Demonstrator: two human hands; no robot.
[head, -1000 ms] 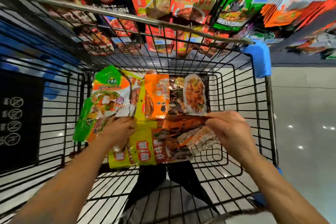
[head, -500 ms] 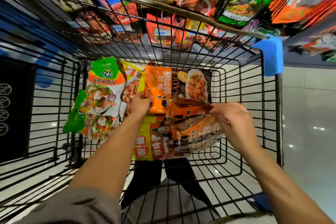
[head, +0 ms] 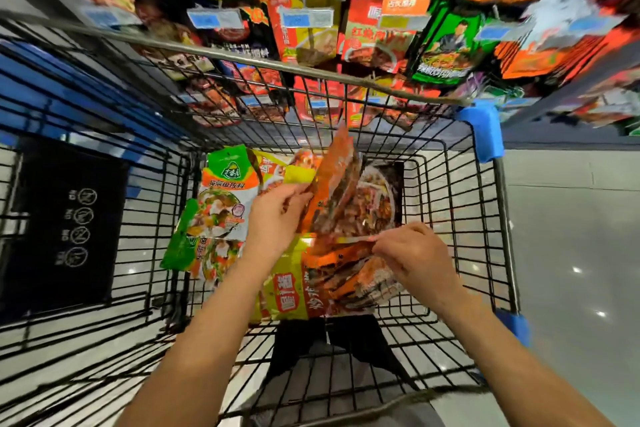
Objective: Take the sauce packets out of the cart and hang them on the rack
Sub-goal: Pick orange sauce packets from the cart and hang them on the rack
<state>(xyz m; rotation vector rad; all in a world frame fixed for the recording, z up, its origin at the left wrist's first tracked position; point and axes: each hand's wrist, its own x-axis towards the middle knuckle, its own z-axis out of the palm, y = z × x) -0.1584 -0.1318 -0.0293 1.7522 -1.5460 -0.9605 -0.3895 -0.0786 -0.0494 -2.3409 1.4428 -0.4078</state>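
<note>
Across the top of the frame hangs the rack (head: 381, 28), crowded with packets on pegs behind blurred price tags. Below it, filling the middle and lower frame, is the black wire cart (head: 460, 218), its bar running from left to upper right and a blue corner guard (head: 483, 133) at right.

On the cart's floor, centre frame, lies the heap of sauce packets: a green packet (head: 221, 198) at left with another green one below it, a yellow packet (head: 287, 291) toward the lower middle, a dark packet (head: 384, 198) at right, and a sheaf of orange ones under the right hand.

At centre, the left hand (head: 277, 215) pinches an orange packet (head: 332, 191) by its left edge, so that it stands tilted above the heap with one corner pointing up toward the rack. Just right of it, the right hand (head: 412, 256) curls over the sheaf, thumb and forefinger pinching a thin top edge.

These pouches look light, floppy and glossy, so likely slippery and prone to fan apart when several are lifted together. The flat sealed top strip seems the best hold, near where a hang hole would be, though no hole shows clearly here.
</note>
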